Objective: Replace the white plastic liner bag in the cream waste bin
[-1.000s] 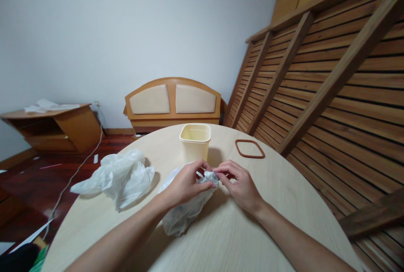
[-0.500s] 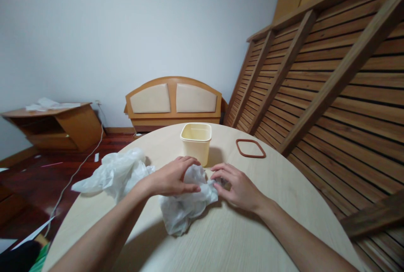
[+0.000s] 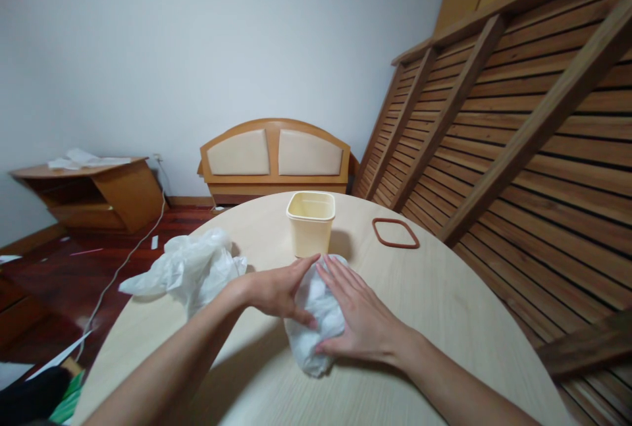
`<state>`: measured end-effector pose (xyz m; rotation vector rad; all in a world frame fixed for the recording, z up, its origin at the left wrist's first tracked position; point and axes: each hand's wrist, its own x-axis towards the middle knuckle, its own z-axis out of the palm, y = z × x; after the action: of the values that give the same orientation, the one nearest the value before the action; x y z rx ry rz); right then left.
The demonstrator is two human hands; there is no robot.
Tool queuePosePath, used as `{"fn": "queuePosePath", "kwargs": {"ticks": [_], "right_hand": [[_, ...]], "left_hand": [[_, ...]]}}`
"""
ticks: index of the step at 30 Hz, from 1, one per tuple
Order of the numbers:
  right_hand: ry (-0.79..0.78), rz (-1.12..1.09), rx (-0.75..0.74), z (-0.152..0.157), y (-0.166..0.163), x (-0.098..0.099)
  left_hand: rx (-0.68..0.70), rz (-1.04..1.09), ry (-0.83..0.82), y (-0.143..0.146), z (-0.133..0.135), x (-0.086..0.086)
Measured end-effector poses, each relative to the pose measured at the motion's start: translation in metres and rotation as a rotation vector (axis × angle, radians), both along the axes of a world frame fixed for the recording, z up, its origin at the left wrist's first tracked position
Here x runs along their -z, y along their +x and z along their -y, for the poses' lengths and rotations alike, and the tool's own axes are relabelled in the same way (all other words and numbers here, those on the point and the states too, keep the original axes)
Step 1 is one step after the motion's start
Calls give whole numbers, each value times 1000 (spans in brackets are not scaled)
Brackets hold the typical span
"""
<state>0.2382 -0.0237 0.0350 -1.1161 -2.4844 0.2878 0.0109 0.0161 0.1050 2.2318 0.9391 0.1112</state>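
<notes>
A crumpled white plastic bag (image 3: 307,347) lies bunched between my hands near the middle of the round table. My left hand (image 3: 279,291) presses on its left side, thumb stretched across the front. From the right, my right hand (image 3: 363,314) cups the same bag, its fingers over the top and its thumb at the near side. Just behind the bag stands a pale yellow square plastic container (image 3: 312,235), upright and uncovered. Off to its right, a reddish-brown square ring (image 3: 399,245) lies flat.
A second crumpled white plastic bag (image 3: 197,268) sits at the left edge of the light wood table (image 3: 444,347). Slatted wooden panels (image 3: 518,149) lean along the right. Beyond are a headboard (image 3: 274,179) and a low cabinet (image 3: 123,195); a white cable (image 3: 121,271) crosses the floor.
My hands have closed in on the bag from both sides and squeezed it into a narrower, more compact bundle. The right hand now lies over it.
</notes>
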Motion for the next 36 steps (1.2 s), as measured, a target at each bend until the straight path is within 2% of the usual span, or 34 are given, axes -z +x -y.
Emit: {"fn": "queuePosePath", "kwargs": {"ticks": [5, 9, 14, 19, 24, 29, 36], "right_hand": [[-102, 53, 107, -3, 4, -10], [-125, 55, 117, -1, -1, -14], [-68, 32, 195, -1, 2, -15], [9, 37, 330, -11, 16, -13], [21, 112, 515, -21, 39, -15], [-19, 227, 755, -29, 68, -20], [-144, 326, 1035, -43, 111, -15]], "left_hand": [[-33, -129, -19, -3, -4, 11], [-19, -17, -15, 0, -9, 25], [3, 85, 37, 12, -6, 34], [-68, 52, 188, 22, 1, 41], [-79, 18, 330, 24, 8, 56], [-3, -68, 464, 18, 15, 75], [-51, 2, 468, 13, 16, 86]]}}
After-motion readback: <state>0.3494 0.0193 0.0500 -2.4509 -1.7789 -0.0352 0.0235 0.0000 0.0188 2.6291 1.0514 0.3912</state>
